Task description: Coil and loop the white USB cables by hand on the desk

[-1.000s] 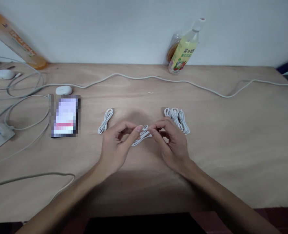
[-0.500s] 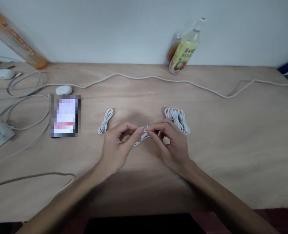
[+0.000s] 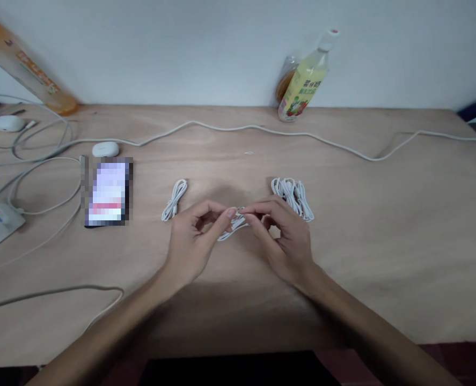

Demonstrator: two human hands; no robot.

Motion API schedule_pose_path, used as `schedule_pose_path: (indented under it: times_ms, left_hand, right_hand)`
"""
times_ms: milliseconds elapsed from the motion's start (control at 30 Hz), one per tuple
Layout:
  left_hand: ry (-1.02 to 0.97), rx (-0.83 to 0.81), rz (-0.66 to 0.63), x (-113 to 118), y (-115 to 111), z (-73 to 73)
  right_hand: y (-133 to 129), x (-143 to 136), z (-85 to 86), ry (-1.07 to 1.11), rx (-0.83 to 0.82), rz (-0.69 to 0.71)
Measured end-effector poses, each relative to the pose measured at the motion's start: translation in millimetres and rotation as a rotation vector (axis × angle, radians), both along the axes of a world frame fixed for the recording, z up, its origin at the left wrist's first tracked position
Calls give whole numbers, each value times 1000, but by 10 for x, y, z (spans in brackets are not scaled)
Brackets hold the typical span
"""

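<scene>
Between my two hands is a small white cable bundle point(image 3: 233, 228), partly hidden by the fingers. My left hand point(image 3: 197, 236) is closed at its left end, thumb and fingertips pinched together. Thumb and forefinger of my right hand point(image 3: 280, 233) pinch at the bundle's upper right side, their tips close to the left thumb. Another coiled white cable point(image 3: 175, 200) lies just beyond the left hand. Several coiled white cables point(image 3: 292, 195) lie side by side past the right hand, which hides part of them.
A phone point(image 3: 108, 192) and a white case point(image 3: 105, 149) lie at left. One long white cable point(image 3: 254, 127) crosses the table's back. Near the wall are a yellow-labelled bottle point(image 3: 304, 86) and an orange-tinted bottle point(image 3: 32, 72). Loose cords point(image 3: 40, 212) spread over the left side.
The fingertips have shifted very slightly at the cable bundle, and a little more of it shows between them. The other things lie as before.
</scene>
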State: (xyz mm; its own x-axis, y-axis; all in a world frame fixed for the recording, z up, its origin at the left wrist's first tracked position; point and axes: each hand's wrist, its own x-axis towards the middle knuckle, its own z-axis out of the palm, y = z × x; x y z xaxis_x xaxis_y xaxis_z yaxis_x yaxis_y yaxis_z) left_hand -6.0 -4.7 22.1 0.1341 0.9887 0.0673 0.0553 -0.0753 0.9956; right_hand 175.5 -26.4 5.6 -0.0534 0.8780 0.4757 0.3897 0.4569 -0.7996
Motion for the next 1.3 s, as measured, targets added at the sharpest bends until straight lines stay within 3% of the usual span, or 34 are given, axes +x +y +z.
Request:
schedule_pose_path:
  times_ms: [267, 800, 1300]
  left_hand:
    - [-35, 7, 34, 0, 3, -6]
    - [-50, -147, -124, -8, -9, -14]
    - [-27, -135, -126, 7, -15, 7]
  right_hand:
    - [-11, -38, -14, 169, -203, 39]
    - [-17, -28, -22, 177, -150, -43]
    - [3, -54, 19, 355, -328, -42]
